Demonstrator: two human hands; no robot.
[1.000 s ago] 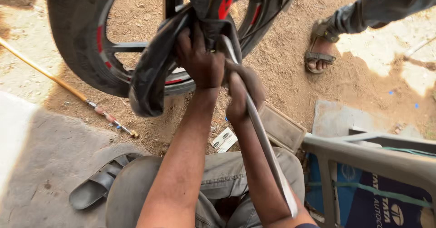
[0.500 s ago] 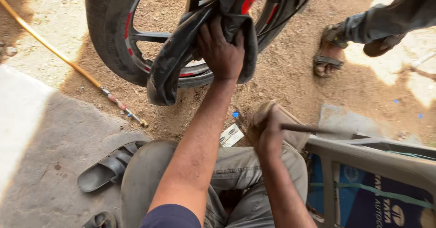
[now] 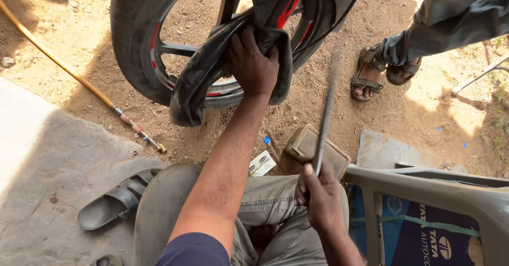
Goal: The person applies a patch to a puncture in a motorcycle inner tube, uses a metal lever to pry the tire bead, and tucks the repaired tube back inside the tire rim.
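Left hand (image 3: 253, 64) has a full fist on the black inner tube (image 3: 204, 80) hanging off the wheel (image 3: 139, 48); right hand (image 3: 321, 199) is clenched around a metal tyre lever (image 3: 326, 107), pointing up.

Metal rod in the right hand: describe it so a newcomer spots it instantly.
Start at the motorcycle wheel at top. Below and right of it, the right hand grips a thin grey metal rod pointing up over the sand. Unlike the yellow hose lying left, it is straight and raised.

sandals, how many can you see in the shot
3, maybe more out of sight: a black sandal lying on the concrete slab at lower left, and two brown sandals on another person's feet on the dirt at upper right.
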